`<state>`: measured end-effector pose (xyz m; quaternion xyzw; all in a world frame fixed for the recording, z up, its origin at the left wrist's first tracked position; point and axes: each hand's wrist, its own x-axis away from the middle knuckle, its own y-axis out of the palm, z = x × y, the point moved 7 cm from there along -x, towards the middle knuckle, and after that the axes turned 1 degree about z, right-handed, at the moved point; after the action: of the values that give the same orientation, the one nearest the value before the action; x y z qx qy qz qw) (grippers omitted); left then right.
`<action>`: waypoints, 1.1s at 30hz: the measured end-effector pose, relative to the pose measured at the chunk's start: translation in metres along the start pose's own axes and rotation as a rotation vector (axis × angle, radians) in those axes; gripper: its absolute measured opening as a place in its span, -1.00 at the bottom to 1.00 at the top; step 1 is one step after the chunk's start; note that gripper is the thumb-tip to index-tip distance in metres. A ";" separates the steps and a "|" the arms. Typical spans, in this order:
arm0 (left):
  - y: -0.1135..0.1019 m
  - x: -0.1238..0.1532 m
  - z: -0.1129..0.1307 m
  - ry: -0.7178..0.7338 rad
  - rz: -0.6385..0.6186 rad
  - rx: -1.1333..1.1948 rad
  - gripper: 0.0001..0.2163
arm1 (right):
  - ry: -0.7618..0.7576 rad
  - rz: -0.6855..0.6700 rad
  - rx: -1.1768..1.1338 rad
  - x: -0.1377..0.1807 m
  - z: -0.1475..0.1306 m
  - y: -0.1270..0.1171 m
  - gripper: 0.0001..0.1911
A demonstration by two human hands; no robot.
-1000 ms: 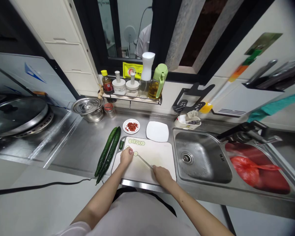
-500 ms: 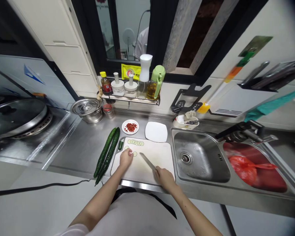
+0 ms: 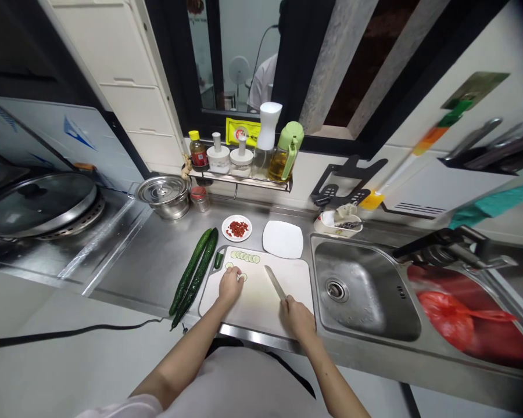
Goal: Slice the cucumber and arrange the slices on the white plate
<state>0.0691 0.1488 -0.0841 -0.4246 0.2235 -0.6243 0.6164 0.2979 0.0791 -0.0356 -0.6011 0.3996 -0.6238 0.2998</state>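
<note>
On the white cutting board (image 3: pixel 261 310) lies a row of thin cucumber slices (image 3: pixel 245 257) near the back edge. Nearer me, my left hand (image 3: pixel 230 288) has its fingers curled and pressed at a loose cucumber slice (image 3: pixel 244 277), partly covering it. Another slice (image 3: pixel 229 265) lies just beyond those fingers. My right hand (image 3: pixel 300 318) is closed around the handle of a kitchen knife (image 3: pixel 275 283). The blade points away and to the left, over the board's bare middle. A short cucumber end piece (image 3: pixel 218 260) sits at the board's back left corner.
Two whole cucumbers (image 3: pixel 195 277) lie left of the board. Behind it are a small plate (image 3: pixel 227 232) of chopped red pieces and a square white plate (image 3: pixel 283 239). A steel sink (image 3: pixel 361 290) adjoins on the right. Bottles and jars fill a rack (image 3: pixel 244 178) at the back.
My left fingers have come rightward onto the loose slice, partly covering it. The knife in my right hand has shifted slightly right, away from the slice. The whole view has moved a little.
</note>
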 end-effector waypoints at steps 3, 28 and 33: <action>0.001 0.000 0.001 0.003 -0.007 0.011 -0.91 | -0.001 0.005 0.000 -0.001 0.000 0.001 -0.61; -0.030 -0.019 -0.027 -0.129 0.099 0.164 -0.88 | -0.010 -0.011 -0.017 -0.002 -0.003 0.000 -0.61; -0.035 -0.024 -0.036 -0.155 0.128 0.151 -0.90 | -0.010 -0.014 -0.027 -0.002 -0.003 -0.002 -0.61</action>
<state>0.0163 0.1677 -0.0813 -0.4088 0.1541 -0.5642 0.7006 0.2952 0.0820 -0.0345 -0.6111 0.4025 -0.6172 0.2893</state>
